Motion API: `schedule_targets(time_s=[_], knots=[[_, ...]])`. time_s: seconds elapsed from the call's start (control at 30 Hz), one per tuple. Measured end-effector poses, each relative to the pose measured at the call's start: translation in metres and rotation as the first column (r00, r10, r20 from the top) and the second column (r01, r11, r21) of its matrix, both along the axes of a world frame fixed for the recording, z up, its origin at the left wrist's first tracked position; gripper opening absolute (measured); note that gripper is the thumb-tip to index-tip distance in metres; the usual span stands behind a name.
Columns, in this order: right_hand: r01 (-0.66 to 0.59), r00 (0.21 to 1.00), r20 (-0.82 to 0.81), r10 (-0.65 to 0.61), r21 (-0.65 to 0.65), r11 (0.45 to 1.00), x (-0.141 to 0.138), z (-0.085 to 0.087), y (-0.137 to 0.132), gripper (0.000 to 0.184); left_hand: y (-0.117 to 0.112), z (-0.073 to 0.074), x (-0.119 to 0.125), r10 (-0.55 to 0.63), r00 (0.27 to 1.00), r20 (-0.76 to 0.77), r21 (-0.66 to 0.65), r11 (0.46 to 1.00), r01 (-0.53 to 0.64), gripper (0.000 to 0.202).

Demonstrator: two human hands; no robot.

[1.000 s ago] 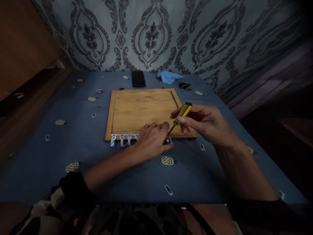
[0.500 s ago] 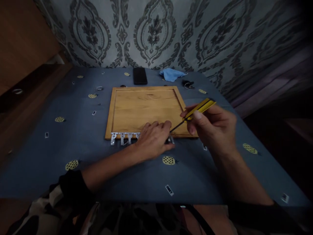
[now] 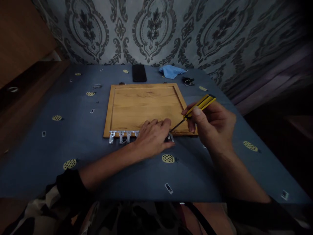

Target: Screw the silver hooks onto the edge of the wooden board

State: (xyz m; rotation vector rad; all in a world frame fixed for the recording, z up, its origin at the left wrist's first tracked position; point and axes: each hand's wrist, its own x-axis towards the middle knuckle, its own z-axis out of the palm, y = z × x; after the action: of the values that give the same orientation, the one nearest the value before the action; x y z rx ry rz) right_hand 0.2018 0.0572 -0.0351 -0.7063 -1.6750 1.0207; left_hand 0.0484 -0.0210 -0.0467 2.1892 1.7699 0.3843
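A framed wooden board (image 3: 144,106) lies flat on the table. Along its near edge runs a silver metal hook rail (image 3: 121,136) with several hooks hanging down. My left hand (image 3: 153,137) is closed over the right part of this rail and the board's edge, thumb towards me, hiding the hooks beneath it. In my right hand (image 3: 216,125) is a yellow and black screwdriver (image 3: 201,105), gripped by the handle. Its shaft slants down to the left, and the tip meets the rail area just beside my left fingers. Whether a screw sits under the tip is hidden.
The table has a blue cloth (image 3: 73,140) with pineapple prints. Behind the board lie a black phone (image 3: 139,72), a light blue rag (image 3: 172,71) and a small black object with a ring (image 3: 188,81). A small metal piece (image 3: 97,86) lies to the left. A patterned wall (image 3: 154,29) rises behind.
The whole view has shifted slightly, so everything sits a little higher in it. My right hand and the screwdriver handle have turned slightly; both hands keep their places at the board.
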Motion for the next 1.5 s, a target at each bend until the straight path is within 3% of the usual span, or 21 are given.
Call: schedule_targets(time_s=[0.33,0.6,0.87,1.07,1.27,1.5], knots=[[-0.025,0.999,0.019,0.027,-0.097,0.995,0.0,0.004,-0.004,0.025,-0.001,0.002,0.0,0.0,1.0,-0.011,-0.006,1.0,0.0,0.048],[0.063,0.998,0.034,-0.059,-0.122,0.991,-0.003,0.005,-0.009,0.033,-0.001,0.006,0.0,-0.004,1.0,-0.027,-0.033,0.999,0.003,0.047],[-0.105,0.989,0.093,0.116,-0.117,0.988,0.006,0.01,-0.005,0.027,-0.001,0.003,0.0,-0.006,1.0,-0.017,-0.018,1.0,0.006,0.048],[-0.032,0.996,0.08,0.04,-0.095,0.995,0.001,0.008,-0.01,0.024,0.0,0.002,0.0,0.0,1.0,-0.001,-0.006,1.0,0.0,0.049],[0.135,0.988,-0.076,-0.135,-0.01,0.991,-0.001,0.004,-0.011,0.023,0.0,0.002,0.0,-0.002,1.0,-0.006,-0.018,1.0,0.002,0.047],[0.082,0.996,-0.019,-0.083,-0.03,0.996,-0.001,0.005,-0.008,0.029,-0.001,0.003,-0.001,-0.004,1.0,-0.006,-0.026,1.0,0.004,0.047]])
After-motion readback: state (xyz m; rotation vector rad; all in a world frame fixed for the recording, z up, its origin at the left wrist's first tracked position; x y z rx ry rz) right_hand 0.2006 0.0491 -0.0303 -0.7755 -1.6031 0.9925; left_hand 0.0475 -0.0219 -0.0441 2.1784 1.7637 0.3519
